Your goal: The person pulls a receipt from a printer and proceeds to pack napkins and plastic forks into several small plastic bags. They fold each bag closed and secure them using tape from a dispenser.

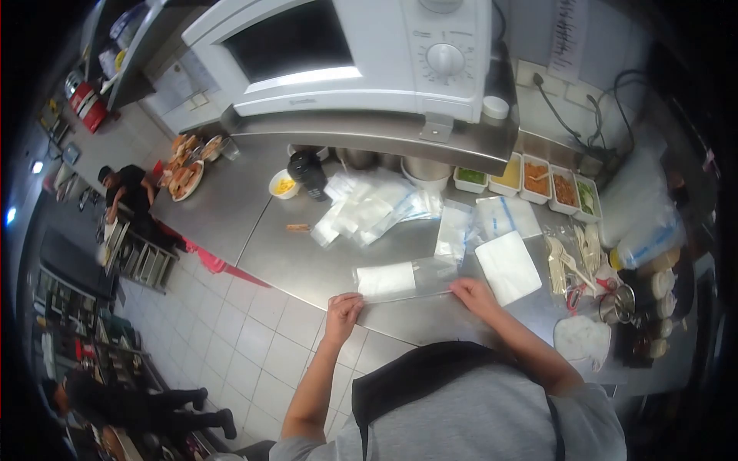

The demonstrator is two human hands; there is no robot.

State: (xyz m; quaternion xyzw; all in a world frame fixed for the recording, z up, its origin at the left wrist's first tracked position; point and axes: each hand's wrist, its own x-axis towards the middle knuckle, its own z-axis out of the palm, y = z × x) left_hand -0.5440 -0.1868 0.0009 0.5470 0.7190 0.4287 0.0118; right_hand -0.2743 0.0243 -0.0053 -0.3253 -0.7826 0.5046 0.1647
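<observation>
A clear plastic bag (436, 276) with a folded white napkin (386, 278) inside lies along the front edge of the steel counter. My left hand (345, 313) pinches its near left corner, fingers closed. At the other end, my right hand (474, 298) grips the near right corner between thumb and fingers. Just beyond my right hand is a stack of white napkins (508, 267). Flat clear bags with blue print (507, 217) lie behind that stack. Further back on the left is a heap of bags with white contents (369, 203).
White plastic cutlery (567, 257) lies at the right, near a metal cup (617, 304). Food tubs (536, 178) line the back below a microwave (346, 58). A black bottle (308, 174) and yellow-filled bowl (284, 184) stand left. Two people in black (132, 192) are across the floor.
</observation>
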